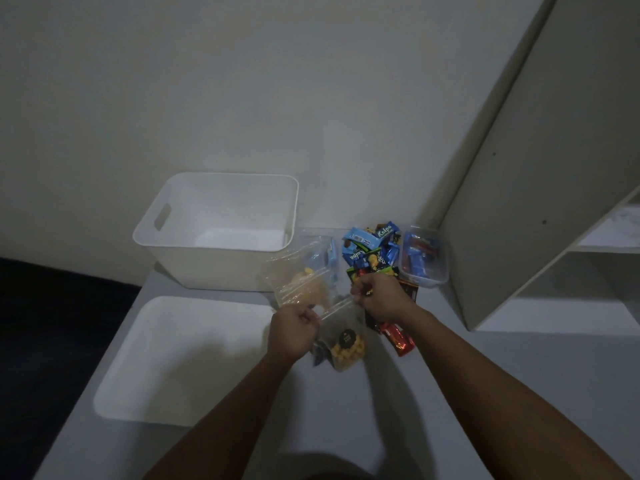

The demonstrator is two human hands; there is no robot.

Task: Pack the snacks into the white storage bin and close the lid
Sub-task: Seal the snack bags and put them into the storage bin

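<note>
The white storage bin (221,268) stands open at the back left of the table, with nothing visible inside. Its white lid (166,362) lies flat in front of it. Between my hands hangs a clear zip bag of yellow snack balls (346,348). My left hand (294,334) pinches the left end of its top edge and my right hand (377,296) pinches the right end. A second clear bag with pale snacks (304,285) lies behind it. A heap of blue, green and black snack packets (372,251) lies behind my right hand.
A clear plastic tub holding red and blue packets (424,258) sits at the back right. A red wrapper (398,339) lies under my right wrist. A white shelf unit (561,209) rises to the right. Past the table's left edge lies dark floor (52,323).
</note>
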